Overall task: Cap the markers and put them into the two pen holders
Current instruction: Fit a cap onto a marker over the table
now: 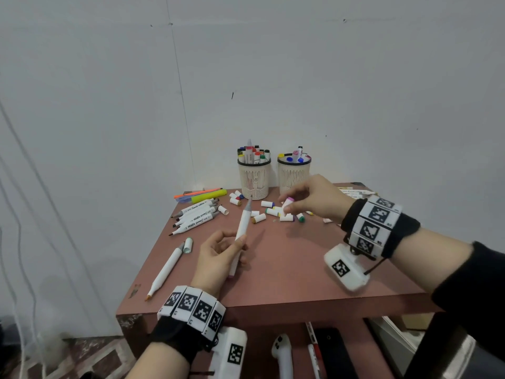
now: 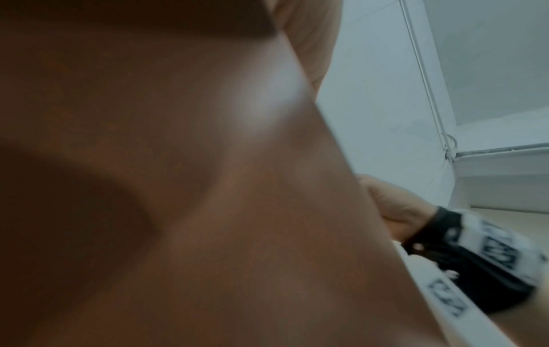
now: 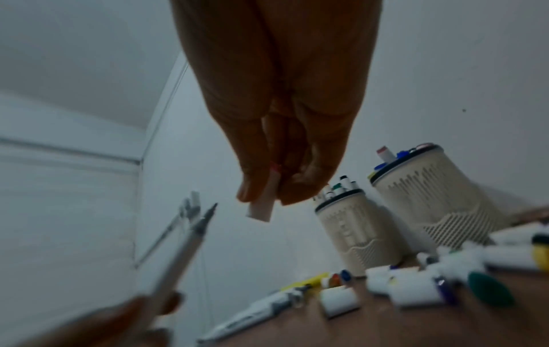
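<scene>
A: Head view: left hand (image 1: 216,258) grips uncapped marker (image 1: 241,228) above table (image 1: 300,269), right hand (image 1: 314,199) pinches cap (image 1: 287,205).

B: Right wrist shows the cap's (image 3: 263,204) open end down. Marker's long axis near-to-far, grey tip toward far holders (image 1: 254,177).

Only thing we can kinda read is a cursive brand on the uncapped markers (image 1: 195,214) lying at the table's left, looks like "Sweet", not totally sure. The small print next to it's too tiny.
</scene>
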The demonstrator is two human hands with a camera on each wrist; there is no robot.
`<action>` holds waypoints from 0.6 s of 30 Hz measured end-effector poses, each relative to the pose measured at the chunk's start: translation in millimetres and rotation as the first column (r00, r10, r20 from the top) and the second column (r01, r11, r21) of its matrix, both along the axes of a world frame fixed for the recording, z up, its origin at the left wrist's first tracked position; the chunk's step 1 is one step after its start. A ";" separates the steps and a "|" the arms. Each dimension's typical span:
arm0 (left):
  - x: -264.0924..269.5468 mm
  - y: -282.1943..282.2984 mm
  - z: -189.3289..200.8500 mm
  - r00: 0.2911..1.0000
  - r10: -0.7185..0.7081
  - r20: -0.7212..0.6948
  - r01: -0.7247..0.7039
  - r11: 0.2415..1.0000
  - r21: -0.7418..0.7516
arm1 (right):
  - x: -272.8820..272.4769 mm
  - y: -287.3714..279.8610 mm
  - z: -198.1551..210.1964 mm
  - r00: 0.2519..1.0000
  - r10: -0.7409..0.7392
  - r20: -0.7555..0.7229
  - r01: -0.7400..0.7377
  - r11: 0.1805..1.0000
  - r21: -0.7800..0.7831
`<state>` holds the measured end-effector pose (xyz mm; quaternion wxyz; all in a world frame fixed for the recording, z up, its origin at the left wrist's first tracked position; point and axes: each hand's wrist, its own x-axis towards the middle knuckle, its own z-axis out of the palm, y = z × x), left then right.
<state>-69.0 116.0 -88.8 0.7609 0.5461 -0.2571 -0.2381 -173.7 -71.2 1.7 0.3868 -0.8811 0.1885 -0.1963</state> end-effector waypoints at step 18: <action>4.1 2.4 -4.7 0.985 -0.005 0.172 -0.029 0.981 0.193 | -18.7 52.3 -73.6 0.683 -0.570 0.456 -0.311 0.338 0.888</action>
